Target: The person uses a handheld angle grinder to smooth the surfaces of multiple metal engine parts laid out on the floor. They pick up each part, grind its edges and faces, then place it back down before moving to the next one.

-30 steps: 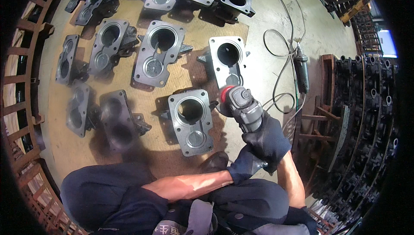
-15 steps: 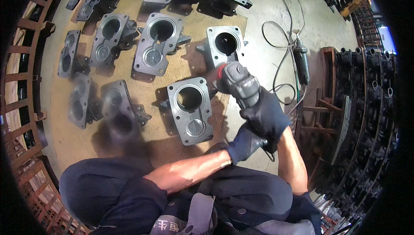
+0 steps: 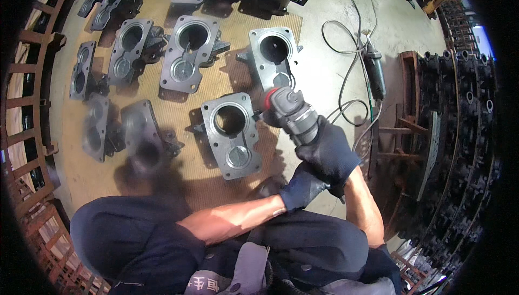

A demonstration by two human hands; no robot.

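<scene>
My right hand (image 3: 331, 151), in a dark glove, is closed around the body of a grey angle grinder (image 3: 296, 115). My left hand (image 3: 304, 187), gloved too, is closed at the grinder's rear end, its fingers partly hidden below the right hand. The grinder's head, with a red ring, points away to the left, over the near end of a machined metal casting (image 3: 254, 60); whether it touches the casting I cannot tell. Nearer me lies another grey casting (image 3: 216, 151), with a large round bore and a smaller round recess.
Several similar castings (image 3: 172, 81) stand in rows on a tan ribbed mat (image 3: 81, 184). A corded dark power tool (image 3: 377, 73) lies on the floor at the right, its cable looped. Dark parts (image 3: 459, 133) are stacked at the right. A rusty metal rack (image 3: 24, 100) borders the left.
The grinder's head has drawn slightly back toward me, baring more of the far casting's near end. Both hands keep their hold. The whole view has shifted a little.
</scene>
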